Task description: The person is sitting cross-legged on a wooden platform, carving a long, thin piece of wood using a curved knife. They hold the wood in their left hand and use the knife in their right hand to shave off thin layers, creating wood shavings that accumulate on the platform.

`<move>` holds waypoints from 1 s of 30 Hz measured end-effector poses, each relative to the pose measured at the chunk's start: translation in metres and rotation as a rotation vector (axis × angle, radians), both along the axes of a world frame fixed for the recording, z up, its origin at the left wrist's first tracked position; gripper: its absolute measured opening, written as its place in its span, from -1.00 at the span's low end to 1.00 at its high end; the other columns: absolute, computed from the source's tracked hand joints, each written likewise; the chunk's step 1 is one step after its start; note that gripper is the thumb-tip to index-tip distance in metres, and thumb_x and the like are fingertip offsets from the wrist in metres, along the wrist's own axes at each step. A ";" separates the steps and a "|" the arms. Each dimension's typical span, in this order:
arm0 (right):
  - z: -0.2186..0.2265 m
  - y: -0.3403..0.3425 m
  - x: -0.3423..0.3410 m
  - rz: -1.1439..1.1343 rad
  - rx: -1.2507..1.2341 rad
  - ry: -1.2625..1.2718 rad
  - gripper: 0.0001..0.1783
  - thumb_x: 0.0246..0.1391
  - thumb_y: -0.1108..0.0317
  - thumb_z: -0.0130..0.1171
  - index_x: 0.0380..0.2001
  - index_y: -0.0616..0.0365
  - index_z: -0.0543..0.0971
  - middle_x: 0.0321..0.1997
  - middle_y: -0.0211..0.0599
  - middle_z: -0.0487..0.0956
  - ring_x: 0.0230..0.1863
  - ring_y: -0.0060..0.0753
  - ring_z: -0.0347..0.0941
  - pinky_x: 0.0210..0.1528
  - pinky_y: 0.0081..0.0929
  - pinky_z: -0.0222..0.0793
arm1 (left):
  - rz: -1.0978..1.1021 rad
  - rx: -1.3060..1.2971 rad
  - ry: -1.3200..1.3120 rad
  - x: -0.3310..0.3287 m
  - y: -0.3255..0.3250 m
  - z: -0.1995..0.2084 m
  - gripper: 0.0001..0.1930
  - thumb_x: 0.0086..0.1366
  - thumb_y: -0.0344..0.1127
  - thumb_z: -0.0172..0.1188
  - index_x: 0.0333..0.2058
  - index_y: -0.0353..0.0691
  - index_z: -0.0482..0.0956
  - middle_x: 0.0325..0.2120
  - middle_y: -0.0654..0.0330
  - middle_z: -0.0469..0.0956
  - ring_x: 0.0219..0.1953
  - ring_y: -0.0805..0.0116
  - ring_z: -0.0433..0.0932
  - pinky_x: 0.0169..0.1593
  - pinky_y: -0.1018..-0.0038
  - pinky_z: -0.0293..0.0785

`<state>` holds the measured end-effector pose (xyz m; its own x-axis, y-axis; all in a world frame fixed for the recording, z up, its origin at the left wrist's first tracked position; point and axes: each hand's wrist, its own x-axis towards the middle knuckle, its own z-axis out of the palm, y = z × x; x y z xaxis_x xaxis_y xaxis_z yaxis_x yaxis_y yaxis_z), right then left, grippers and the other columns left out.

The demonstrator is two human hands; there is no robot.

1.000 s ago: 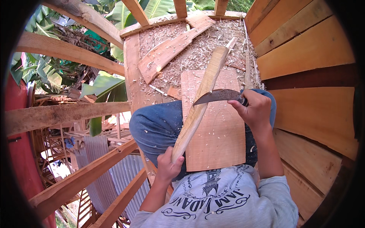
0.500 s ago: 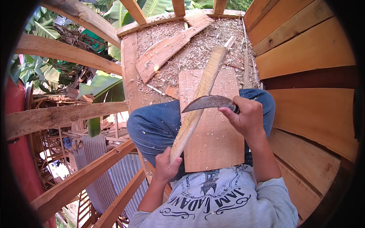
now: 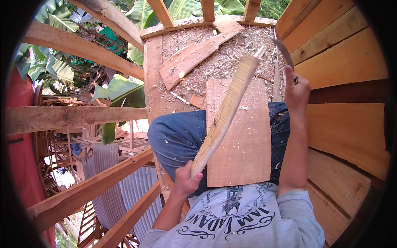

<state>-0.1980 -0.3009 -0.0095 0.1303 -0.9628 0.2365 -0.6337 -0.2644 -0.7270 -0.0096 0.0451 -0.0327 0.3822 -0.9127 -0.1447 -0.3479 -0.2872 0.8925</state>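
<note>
Near my waist, my left hand (image 3: 187, 178) is closed round the lower end of a long pale piece of wood (image 3: 225, 113). The piece slants up and away to the right, its far end narrowed to a thin tip. Raised at the right, my right hand (image 3: 297, 87) grips a curved knife (image 3: 283, 53) by its handle, which my fingers mostly hide. The blade points away from me, apart from the wood. A flat rectangular board (image 3: 240, 161) lies across my lap below the piece.
Wood shavings (image 3: 194, 62) cover the floor ahead, where a cut plank (image 3: 188, 62) lies. A plank wall (image 3: 343, 124) rises close on my right. Wooden rails (image 3: 78, 118) run along the left, with corrugated metal sheets (image 3: 138, 194) lower down beyond them.
My right hand has lifted the knife off the wood, up and away to the right. My left hand still holds the wood. The whole view has shifted slightly.
</note>
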 end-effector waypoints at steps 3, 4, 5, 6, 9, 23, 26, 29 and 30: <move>0.016 -0.029 -0.034 -0.155 -0.032 0.004 -0.26 0.16 -0.24 -0.07 -0.77 0.20 0.12 -0.76 -0.55 0.03 -0.63 -0.64 -0.07 -0.63 -0.45 -0.13 | -0.010 -0.003 -0.013 0.003 0.002 0.000 -0.57 0.19 0.01 0.14 -0.44 -0.34 0.42 -0.74 0.05 0.32 -0.69 0.12 0.44 -0.56 0.41 0.30; 0.028 -0.022 -0.036 -0.086 -0.001 0.013 -0.26 0.15 -0.22 -0.04 -0.75 0.28 0.21 -0.78 -0.47 0.07 -0.64 -0.59 -0.03 -0.62 -0.43 -0.03 | 0.001 -0.007 -0.007 0.003 -0.003 -0.001 -0.57 0.19 0.02 0.14 -0.45 -0.34 0.42 -0.74 0.06 0.32 -0.69 0.13 0.44 -0.57 0.41 0.30; 0.036 -0.006 -0.032 -0.002 0.045 0.027 -0.26 0.14 -0.19 0.00 -0.72 0.37 0.31 -0.81 -0.38 0.11 -0.65 -0.54 0.00 -0.61 -0.40 0.07 | 0.027 0.004 0.003 0.000 -0.002 0.000 -0.56 0.20 0.03 0.14 -0.45 -0.34 0.42 -0.75 0.06 0.32 -0.70 0.15 0.44 -0.57 0.41 0.30; 0.044 0.020 -0.015 0.068 0.035 -0.002 -0.27 0.11 -0.19 0.04 -0.71 0.39 0.37 -0.83 -0.32 0.15 -0.68 -0.50 0.02 -0.61 -0.42 0.08 | 0.034 0.013 0.006 -0.002 -0.002 0.001 -0.55 0.20 0.04 0.13 -0.45 -0.34 0.42 -0.75 0.07 0.33 -0.71 0.16 0.44 -0.57 0.42 0.30; 0.031 0.078 0.001 0.356 -0.030 0.222 -0.39 -0.08 -0.18 0.23 -0.72 0.24 0.48 -0.79 -0.14 0.40 -0.72 -0.08 0.38 -0.63 -0.33 0.26 | 0.030 0.004 0.007 -0.006 -0.010 0.002 -0.53 0.20 0.06 0.13 -0.45 -0.34 0.42 -0.75 0.10 0.33 -0.72 0.22 0.43 -0.57 0.43 0.30; -0.007 -0.009 0.012 0.039 -0.050 0.056 -0.22 0.00 -0.32 0.06 -0.79 0.29 0.38 -0.85 -0.21 0.28 -0.78 -0.37 0.24 -0.64 -0.36 0.19 | 0.115 -0.038 -0.095 -0.012 0.001 -0.008 -0.61 0.22 -0.04 0.12 -0.45 -0.34 0.41 -0.74 0.10 0.31 -0.70 0.31 0.39 -0.57 0.47 0.29; 0.018 -0.019 -0.016 -0.014 0.046 -0.062 -0.24 0.10 -0.21 0.02 -0.79 0.34 0.34 -0.85 -0.28 0.17 -0.74 -0.50 0.09 -0.64 -0.35 0.07 | 0.062 -0.033 -0.126 -0.013 -0.006 -0.003 -0.58 0.22 0.00 0.11 -0.50 -0.32 0.39 -0.75 0.07 0.31 -0.71 0.22 0.42 -0.58 0.45 0.30; 0.029 0.030 -0.005 0.175 0.024 0.021 -0.28 0.02 -0.22 0.11 -0.75 0.33 0.42 -0.85 -0.14 0.30 -0.76 -0.31 0.30 -0.64 -0.37 0.17 | 0.080 -0.012 -0.164 -0.013 -0.002 -0.009 -0.58 0.22 0.00 0.11 -0.50 -0.32 0.39 -0.76 0.08 0.31 -0.72 0.22 0.42 -0.58 0.45 0.30; 0.033 0.053 0.002 0.298 0.056 0.098 -0.33 -0.06 -0.23 0.18 -0.73 0.26 0.48 -0.82 -0.10 0.36 -0.71 -0.13 0.41 -0.63 -0.35 0.25 | 0.089 -0.023 -0.161 -0.015 -0.004 -0.008 -0.58 0.22 0.00 0.11 -0.50 -0.32 0.39 -0.76 0.08 0.31 -0.72 0.25 0.41 -0.58 0.46 0.29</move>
<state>-0.1957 -0.2480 0.0233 0.4279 -0.8901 0.1568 -0.6020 -0.4100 -0.6852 -0.0247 0.0410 -0.0411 0.4781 -0.8766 -0.0547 -0.4610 -0.3034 0.8339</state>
